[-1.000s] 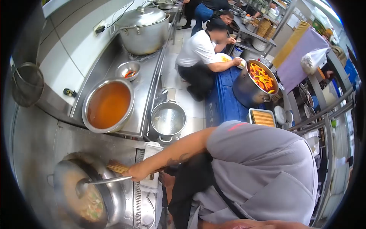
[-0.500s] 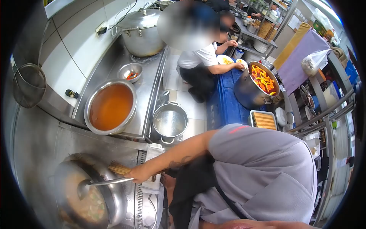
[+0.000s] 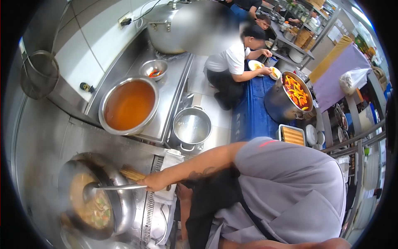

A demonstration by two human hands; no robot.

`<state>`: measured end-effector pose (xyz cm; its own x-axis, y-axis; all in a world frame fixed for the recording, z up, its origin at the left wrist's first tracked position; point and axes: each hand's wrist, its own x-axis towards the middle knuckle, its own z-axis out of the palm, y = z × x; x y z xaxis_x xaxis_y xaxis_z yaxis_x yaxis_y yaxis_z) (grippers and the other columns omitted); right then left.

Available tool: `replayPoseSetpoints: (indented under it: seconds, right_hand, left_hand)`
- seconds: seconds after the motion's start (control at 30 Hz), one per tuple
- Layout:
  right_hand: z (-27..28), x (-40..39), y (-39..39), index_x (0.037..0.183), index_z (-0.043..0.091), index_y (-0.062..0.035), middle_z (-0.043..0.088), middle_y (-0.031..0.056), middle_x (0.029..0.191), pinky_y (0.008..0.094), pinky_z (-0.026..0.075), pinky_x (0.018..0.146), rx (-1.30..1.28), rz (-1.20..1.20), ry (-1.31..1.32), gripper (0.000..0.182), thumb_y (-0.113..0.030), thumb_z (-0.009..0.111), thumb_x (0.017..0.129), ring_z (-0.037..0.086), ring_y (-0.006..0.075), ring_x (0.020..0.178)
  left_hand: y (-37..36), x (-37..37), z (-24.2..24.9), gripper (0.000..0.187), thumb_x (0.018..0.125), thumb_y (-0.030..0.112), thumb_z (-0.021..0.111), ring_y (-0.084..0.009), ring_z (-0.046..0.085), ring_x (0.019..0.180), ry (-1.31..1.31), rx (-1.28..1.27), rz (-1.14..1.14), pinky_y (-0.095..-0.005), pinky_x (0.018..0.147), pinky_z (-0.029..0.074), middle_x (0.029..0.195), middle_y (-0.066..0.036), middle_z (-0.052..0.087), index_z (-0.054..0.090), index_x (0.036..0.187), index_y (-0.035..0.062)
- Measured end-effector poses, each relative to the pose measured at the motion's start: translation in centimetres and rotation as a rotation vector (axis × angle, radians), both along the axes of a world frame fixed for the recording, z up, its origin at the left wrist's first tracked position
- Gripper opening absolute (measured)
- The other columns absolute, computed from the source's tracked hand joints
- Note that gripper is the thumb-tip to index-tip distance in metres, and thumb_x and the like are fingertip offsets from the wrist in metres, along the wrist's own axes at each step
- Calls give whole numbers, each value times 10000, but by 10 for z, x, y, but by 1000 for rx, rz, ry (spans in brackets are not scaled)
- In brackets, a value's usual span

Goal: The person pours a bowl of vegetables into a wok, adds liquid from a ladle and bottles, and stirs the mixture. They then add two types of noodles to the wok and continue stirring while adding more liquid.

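Note:
My right hand point(image 3: 154, 181) is closed around the handle of a metal ladle point(image 3: 120, 187). The ladle's bowl dips into a wok point(image 3: 123, 203), over a pale brothy mix point(image 3: 97, 209) with chopped green and orange pieces. Steam drifts around the wok. My left hand point(image 3: 184, 193) is partly visible below my right forearm, close to the stove edge; its fingers are mostly hidden. A bamboo brush point(image 3: 132, 173) lies just beyond my right hand. A white cloth point(image 3: 172, 159) lies on the stove edge beneath my right forearm.
A wide bowl of orange-brown liquid point(image 3: 154, 101) and a small metal bowl point(image 3: 162, 66) stand on the steel counter. On the floor side is a two-handled pot point(image 3: 192, 128). A co-worker in white point(image 3: 226, 62) holds plates by a large pot point(image 3: 275, 101). A strainer point(image 3: 40, 74) hangs left.
The camera view has shifted, so the counter and pots appear farther right. The ladle stays in my right hand inside the wok, and the wok's contents show more clearly through the steam.

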<state>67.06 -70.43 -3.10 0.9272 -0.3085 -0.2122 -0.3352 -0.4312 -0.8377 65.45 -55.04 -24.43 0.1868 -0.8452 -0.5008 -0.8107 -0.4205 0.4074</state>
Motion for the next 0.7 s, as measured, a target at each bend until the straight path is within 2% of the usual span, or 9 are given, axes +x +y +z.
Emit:
replayPoseSetpoints:
  seconds: [0.2,0.23,0.3,0.33,0.4,0.5,0.6,0.67,0.7]
  right_hand:
    - [12,-7,0,1318,425,-179,654,197,861,448,529,704,-13,-60,5,456,-200,554,881,660,353,797]
    - [5,-3,-2,1322,418,-178,651,215,875,441,532,717,-1,-29,32,461,-206,556,883,662,352,827]
    - [-4,1,-6,1328,413,-135,646,234,893,459,520,738,-33,-1,43,464,-230,554,896,645,393,822]
    - [-2,0,-8,1328,416,-107,641,249,899,477,508,762,-20,4,11,477,-253,558,897,630,417,836]
    - [3,-1,-7,1320,414,-72,640,260,888,475,512,738,-104,-23,-12,472,-231,561,900,633,417,823]
    - [18,-4,-8,1265,455,-28,635,268,862,475,511,703,-153,-47,-31,428,-195,580,891,638,412,795]
    - [27,-6,-13,1250,462,-15,635,263,840,472,510,688,-167,-53,-47,419,-194,580,890,637,413,767]
    - [26,-3,-13,1243,463,-4,634,259,817,473,507,680,-124,-68,-78,416,-189,577,889,637,410,759]
    - [22,-2,-13,1255,465,-3,636,257,810,476,507,680,-127,-71,-104,424,-189,575,890,637,411,758]
  left_hand:
    - [-4,6,43,514,700,92,623,-394,447,1244,241,-213,87,-448,1050,349,1276,-266,508,522,1190,-23]
    - [3,12,-24,783,678,115,626,-408,322,1342,161,-203,2,-433,1128,261,1411,-278,370,318,1384,-31]
    - [-6,15,-1,837,710,152,605,-402,168,1416,96,-138,3,-459,1175,130,1498,-262,240,239,1446,-2]
    - [-2,15,-40,871,702,155,606,-401,106,1431,24,-208,-8,-472,1180,78,1521,-258,178,212,1467,25]
    - [-6,15,-38,866,704,155,597,-398,89,1433,-20,-298,73,-473,1180,70,1529,-257,150,210,1469,32]
    - [-3,4,-7,871,722,147,580,-412,119,1424,-93,-218,53,-451,1179,99,1523,-260,172,167,1480,32]
    - [13,11,9,775,757,171,581,-409,312,1358,110,-151,139,-430,1145,232,1442,-281,345,275,1451,16]
    - [46,27,44,622,781,192,612,-378,539,1172,427,-101,169,-399,1031,400,1241,-259,565,456,1352,0]
    - [54,41,105,464,830,219,631,-326,637,1009,513,-133,192,-363,903,487,1069,-209,659,572,1229,-9]
